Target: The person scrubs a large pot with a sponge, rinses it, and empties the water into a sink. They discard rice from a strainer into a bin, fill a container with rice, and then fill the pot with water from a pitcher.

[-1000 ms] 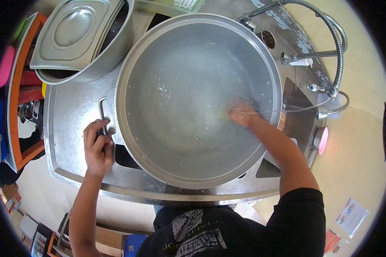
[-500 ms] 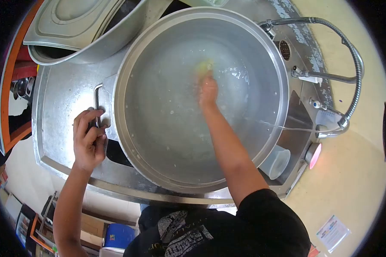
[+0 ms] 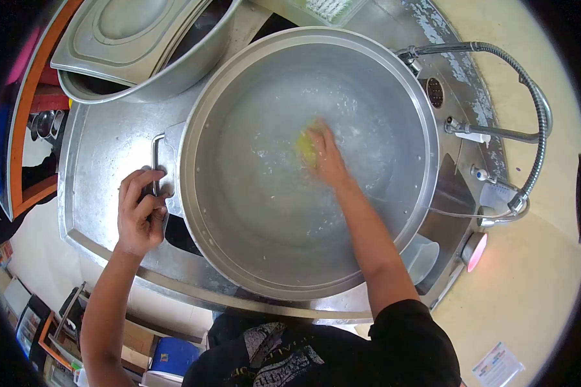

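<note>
A large round metal pot (image 3: pixel 188 149) with cloudy water in it sits on the steel counter. Inside it, my right hand (image 3: pixel 327 155) is closed on a yellow-green sponge (image 3: pixel 308 148), partly under the water and somewhat blurred. At the pot's left side, my left hand (image 3: pixel 140 209) has its fingers curled round the lower part of the metal handle (image 3: pixel 154 158). A thin stream of water runs from the faucet (image 3: pixel 518 205) over the pot's right rim.
An oval metal tub (image 3: pixel 155 89) with metal lids (image 3: pixel 126 26) stands at the upper left. A translucent container (image 3: pixel 421 259) is beside the pot at lower right. Behind the pot lies a plastic tray (image 3: pixel 361 8). A flexible hose (image 3: pixel 528 77) arches at right.
My right hand has moved the sponge lower and slightly right within the pot, and the water is more rippled. My left hand stays at the handle. The whole view has shifted slightly.
</note>
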Available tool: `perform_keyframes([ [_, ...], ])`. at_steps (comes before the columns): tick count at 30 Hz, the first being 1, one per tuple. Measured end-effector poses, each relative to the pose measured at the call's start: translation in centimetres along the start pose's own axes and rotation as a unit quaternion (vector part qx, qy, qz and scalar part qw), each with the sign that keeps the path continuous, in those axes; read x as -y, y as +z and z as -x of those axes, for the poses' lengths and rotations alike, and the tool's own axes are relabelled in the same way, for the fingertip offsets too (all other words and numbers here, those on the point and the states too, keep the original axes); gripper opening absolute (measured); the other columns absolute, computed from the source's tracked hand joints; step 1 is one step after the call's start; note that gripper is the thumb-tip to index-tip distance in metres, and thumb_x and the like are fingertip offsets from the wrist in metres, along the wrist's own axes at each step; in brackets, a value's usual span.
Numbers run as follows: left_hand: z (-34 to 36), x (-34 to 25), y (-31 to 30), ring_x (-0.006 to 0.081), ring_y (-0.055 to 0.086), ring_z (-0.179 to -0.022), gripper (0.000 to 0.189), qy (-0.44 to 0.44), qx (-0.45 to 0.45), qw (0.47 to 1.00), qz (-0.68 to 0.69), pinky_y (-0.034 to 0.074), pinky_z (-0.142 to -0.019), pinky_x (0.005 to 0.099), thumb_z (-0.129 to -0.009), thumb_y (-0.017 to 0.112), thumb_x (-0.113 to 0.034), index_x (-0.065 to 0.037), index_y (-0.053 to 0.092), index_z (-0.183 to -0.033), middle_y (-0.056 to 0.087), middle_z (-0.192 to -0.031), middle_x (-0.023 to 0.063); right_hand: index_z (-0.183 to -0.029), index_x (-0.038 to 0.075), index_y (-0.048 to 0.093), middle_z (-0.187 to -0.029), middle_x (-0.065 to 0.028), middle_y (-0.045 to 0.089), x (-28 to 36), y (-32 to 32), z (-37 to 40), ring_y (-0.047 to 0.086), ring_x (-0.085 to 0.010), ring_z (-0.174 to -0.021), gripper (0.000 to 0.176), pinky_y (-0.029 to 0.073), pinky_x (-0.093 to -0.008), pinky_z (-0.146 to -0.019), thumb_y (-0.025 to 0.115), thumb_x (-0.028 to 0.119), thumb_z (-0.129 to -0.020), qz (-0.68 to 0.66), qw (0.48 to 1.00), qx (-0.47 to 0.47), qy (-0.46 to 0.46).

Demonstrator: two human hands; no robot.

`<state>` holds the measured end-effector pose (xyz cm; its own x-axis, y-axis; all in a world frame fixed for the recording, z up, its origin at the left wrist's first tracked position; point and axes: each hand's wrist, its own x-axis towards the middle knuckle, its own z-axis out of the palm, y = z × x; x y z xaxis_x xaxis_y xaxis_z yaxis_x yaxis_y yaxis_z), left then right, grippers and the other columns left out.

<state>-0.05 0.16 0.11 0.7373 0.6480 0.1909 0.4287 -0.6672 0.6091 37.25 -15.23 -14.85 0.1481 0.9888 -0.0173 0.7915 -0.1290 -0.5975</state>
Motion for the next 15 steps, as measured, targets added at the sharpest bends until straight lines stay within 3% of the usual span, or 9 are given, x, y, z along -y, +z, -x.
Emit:
perform_keyframes([
  [1,-0.1,0.0,0.0,0.0376,0.051,-0.107,0.017,0.006,-0.002,1.000,-0.002,0.041,-0.091,0.0450,-0.060,0.058,0.008,-0.004,0.049,-0.069,0.057,-0.113,0.0147,-0.129,0.004,0.046,-0.137,-0.0239,0.035,-1.0,0.9,0.5,0.033,-0.0387,-0.130,0.065,0.027,-0.0498,-0.108,0.067,0.037,-0.076,0.001,1.000,-0.002,0.000],
  [3,0.1,0.3,0.0,0.0378,0.051,-0.107,0.017,0.004,-0.002,1.000,-0.001,0.041,-0.091,0.0452,-0.060,0.058,0.007,-0.004,0.049,-0.069,0.057,-0.113,0.0146,-0.122,0.001,0.049,-0.135,-0.0228,0.038,-2.4,2.6,0.5,0.034,-0.0379,-0.129,0.056,0.027,-0.0486,-0.108,0.066,0.031,-0.078,0.279,0.955,0.096,0.035],
  [4,0.2,0.4,0.1,0.0380,0.051,-0.107,0.016,-0.001,0.001,1.000,0.003,0.041,-0.091,0.0454,-0.060,0.057,0.007,-0.004,0.049,-0.069,0.057,-0.113,0.0145,-0.122,0.001,0.049,-0.135,-0.0228,0.038,-0.7,1.3,-0.9,0.034,-0.0379,-0.129,0.056,0.027,-0.0486,-0.108,0.066,0.031,-0.078,0.279,0.955,0.094,0.033],
  [7,0.1,0.4,0.1,0.0384,0.051,-0.107,0.017,0.003,-0.003,1.000,0.006,0.041,-0.090,0.0455,-0.059,0.057,0.007,-0.005,0.049,-0.069,0.057,-0.112,0.0146,-0.119,0.001,0.051,-0.134,-0.0203,0.040,3.9,-2.1,-4.0,0.031,-0.0372,-0.131,0.042,0.027,-0.0484,-0.109,0.057,0.024,-0.084,0.226,0.926,0.186,0.238],
  [9,0.1,0.2,0.0,0.0385,0.051,-0.107,0.017,0.001,-0.004,1.000,0.011,0.041,-0.090,0.0454,-0.059,0.057,0.007,-0.004,0.049,-0.069,0.057,-0.112,0.0150,-0.118,0.001,0.051,-0.132,-0.0194,0.044,0.5,1.2,-2.7,0.035,-0.0360,-0.128,0.039,0.028,-0.0483,-0.108,0.056,0.020,-0.084,0.297,0.945,-0.053,0.123],
  [10,0.0,0.1,-0.1,0.0385,0.051,-0.107,0.017,0.004,-0.002,1.000,0.004,0.041,-0.090,0.0453,-0.059,0.057,0.007,-0.004,0.049,-0.069,0.058,-0.111,0.0155,-0.118,0.001,0.051,-0.132,-0.0194,0.044,-0.6,2.9,-1.9,0.035,-0.0360,-0.128,0.039,0.028,-0.0483,-0.108,0.056,0.020,-0.084,0.299,0.945,-0.048,0.121],
  [12,-0.2,0.2,-0.2,0.0386,0.051,-0.107,0.017,0.004,0.001,1.000,-0.004,0.042,-0.090,0.0452,-0.058,0.057,0.008,-0.003,0.049,-0.069,0.058,-0.111,0.0159,-0.123,0.003,0.049,-0.133,-0.0190,0.044,-1.6,5.8,-1.0,0.034,-0.0350,-0.128,0.048,0.027,-0.0484,-0.108,0.062,0.017,-0.079,0.017,0.980,-0.193,0.041],
  [13,-0.2,0.3,-0.2,0.0385,0.051,-0.107,0.017,0.007,0.002,1.000,0.000,0.041,-0.090,0.0450,-0.058,0.057,0.008,-0.003,0.049,-0.069,0.058,-0.110,0.0162,-0.123,0.003,0.049,-0.133,-0.0190,0.044,-0.9,5.1,-0.3,0.034,-0.0350,-0.128,0.048,0.027,-0.0484,-0.108,0.062,0.017,-0.079,0.014,0.981,-0.189,0.042],
  [15,-0.1,0.2,-0.2,0.0382,0.051,-0.107,0.016,0.001,0.003,1.000,0.000,0.041,-0.091,0.0450,-0.059,0.057,0.008,-0.003,0.049,-0.068,0.058,-0.110,0.0164,-0.131,0.006,0.044,-0.138,-0.0163,0.041,0.6,2.6,2.0,0.035,-0.0335,-0.129,0.054,0.029,-0.0463,-0.108,0.062,0.015,-0.081,0.300,0.937,0.174,0.043],
])
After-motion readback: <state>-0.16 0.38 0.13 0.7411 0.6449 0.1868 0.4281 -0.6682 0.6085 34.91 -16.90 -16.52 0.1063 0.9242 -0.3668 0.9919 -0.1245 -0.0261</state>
